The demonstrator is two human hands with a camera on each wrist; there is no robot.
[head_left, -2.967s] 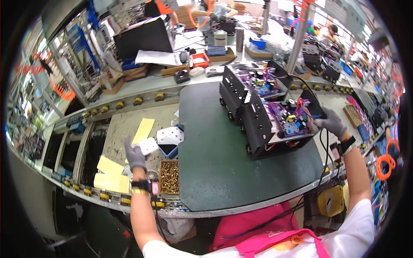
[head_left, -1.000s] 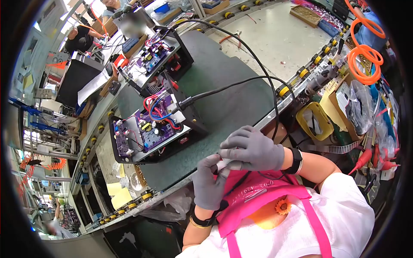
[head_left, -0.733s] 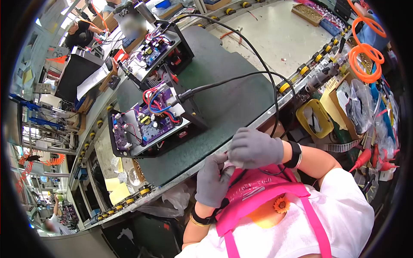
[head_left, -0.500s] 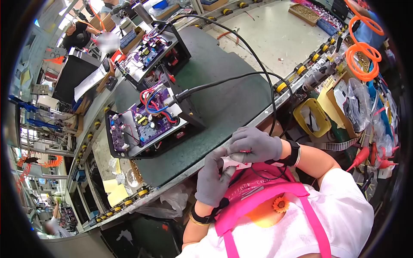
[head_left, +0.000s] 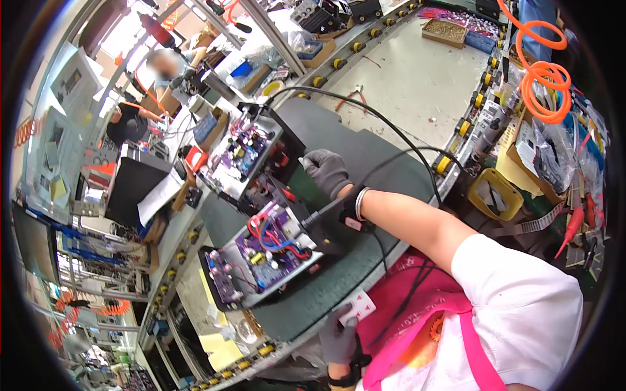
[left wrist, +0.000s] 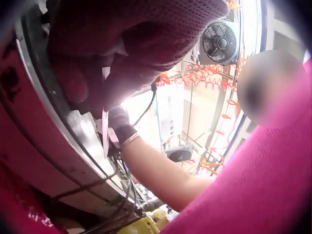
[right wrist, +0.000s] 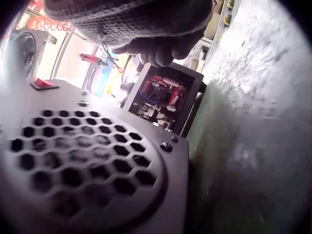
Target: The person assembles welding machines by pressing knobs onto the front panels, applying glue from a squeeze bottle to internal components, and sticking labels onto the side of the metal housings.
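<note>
In the head view the gloved left hand (head_left: 339, 340) holds a white card with red marks (head_left: 358, 307) between thumb and fingers at the mat's near edge. The card is edge-on in the left wrist view, below the left hand (left wrist: 131, 48). The gloved right hand (head_left: 326, 173), fingers bent, is beside the far black unit (head_left: 290, 133); a small white piece (head_left: 301, 159) shows at its fingertips. Nearer stands another open unit with a purple board (head_left: 261, 260). In the right wrist view the right hand (right wrist: 136, 29) hangs above a honeycomb grille (right wrist: 83, 156).
Both units stand on a green mat (head_left: 372, 176). A black cable (head_left: 398, 130) arches over the mat. Yellow papers (head_left: 220, 352) lie at left. A yellow bin (head_left: 495, 195) and an orange coiled hose (head_left: 546, 91) are at right. Other people are across the bench.
The hands were together near the apron; the right hand has moved away toward the far unit. The left hand keeps the card, now more exposed. The head view has shifted.
</note>
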